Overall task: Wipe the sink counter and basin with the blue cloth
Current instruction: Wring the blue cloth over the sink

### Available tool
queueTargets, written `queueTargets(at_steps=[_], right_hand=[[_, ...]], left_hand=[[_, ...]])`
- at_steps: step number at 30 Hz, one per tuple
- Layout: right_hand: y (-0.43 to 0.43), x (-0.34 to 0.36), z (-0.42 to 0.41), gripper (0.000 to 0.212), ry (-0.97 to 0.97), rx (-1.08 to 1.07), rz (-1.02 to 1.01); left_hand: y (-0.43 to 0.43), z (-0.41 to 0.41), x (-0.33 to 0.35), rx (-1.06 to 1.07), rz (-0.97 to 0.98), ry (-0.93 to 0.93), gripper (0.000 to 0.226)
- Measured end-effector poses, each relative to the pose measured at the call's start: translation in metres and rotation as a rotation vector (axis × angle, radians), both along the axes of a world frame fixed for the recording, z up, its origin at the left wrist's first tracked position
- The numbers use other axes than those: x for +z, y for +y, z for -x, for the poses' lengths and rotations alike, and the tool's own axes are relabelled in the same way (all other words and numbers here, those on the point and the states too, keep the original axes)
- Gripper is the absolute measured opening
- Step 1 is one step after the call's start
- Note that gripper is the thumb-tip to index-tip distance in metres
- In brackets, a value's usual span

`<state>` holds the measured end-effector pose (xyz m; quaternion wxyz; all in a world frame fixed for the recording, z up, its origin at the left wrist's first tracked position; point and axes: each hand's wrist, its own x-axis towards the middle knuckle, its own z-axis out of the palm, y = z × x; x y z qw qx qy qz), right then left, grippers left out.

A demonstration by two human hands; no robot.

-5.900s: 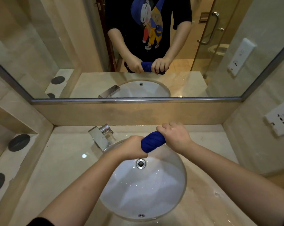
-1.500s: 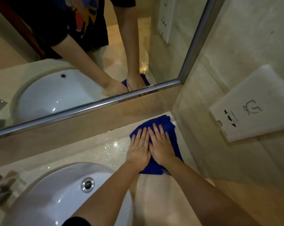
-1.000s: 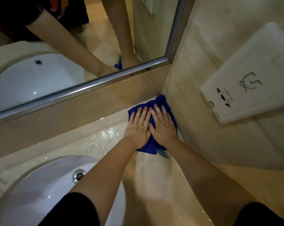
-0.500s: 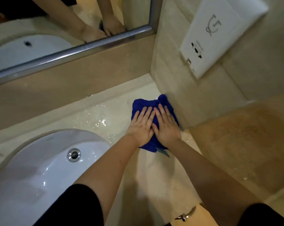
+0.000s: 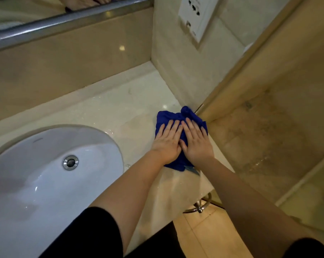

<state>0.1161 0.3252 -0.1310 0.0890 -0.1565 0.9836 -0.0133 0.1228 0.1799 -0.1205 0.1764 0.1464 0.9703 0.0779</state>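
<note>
Cloth: the crumpled deep-blue microfibre cloth [image 5: 165,117] is lying at the right end of the pale, glossy stone desk [image 5: 109,107]. It is close to the desk's front edge. Its far corner is reaching the foot of the beige tiled side wall [image 5: 176,71], though actual contact cannot be told.
Left hand: the left hand [image 5: 166,144] is pressing palm-down on the cloth, with its fingers straight and close together, curling round nothing.
Right hand: the right hand [image 5: 196,144] is lying just beside the left hand, equally flat, with its fingers extended over the cloth's right half.
Basin: the white oval ceramic basin [image 5: 46,187] is sitting sunk into the desk to the left of the cloth, apart from it. A round chrome fitting [image 5: 70,162] is showing on its far wall.
Desk surface: water droplets [image 5: 109,131] are glistening between the basin rim and the cloth.
Back wall: a steel-framed mirror [image 5: 64,19] is running above a brown stone upstand.
Side wall: a white plastic socket plate [image 5: 196,15] is hanging high above the cloth.
Below desk: a chrome ring bracket [image 5: 200,207] is showing beneath the front edge.
</note>
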Motion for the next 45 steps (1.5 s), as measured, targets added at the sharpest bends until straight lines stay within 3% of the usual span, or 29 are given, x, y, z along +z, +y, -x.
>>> queueTargets(at_steps=[26,35,45], right_hand=[[0.078,-0.012,-0.118,0.062,-0.115,-0.239,0.023],[0.026,-0.008,-0.168,0.066,-0.099,-0.193,0.017],[-0.088,-0.009,-0.239,0.068,-0.146,-0.101,0.030]], left_hand=[[0.088,-0.100,-0.005,-0.038,-0.051,0.025,0.063],[0.037,-0.159,-0.012,0.035,-0.122,0.036,0.066],[-0.079,-0.247,-0.015,0.154,-0.138,0.057,0.061]])
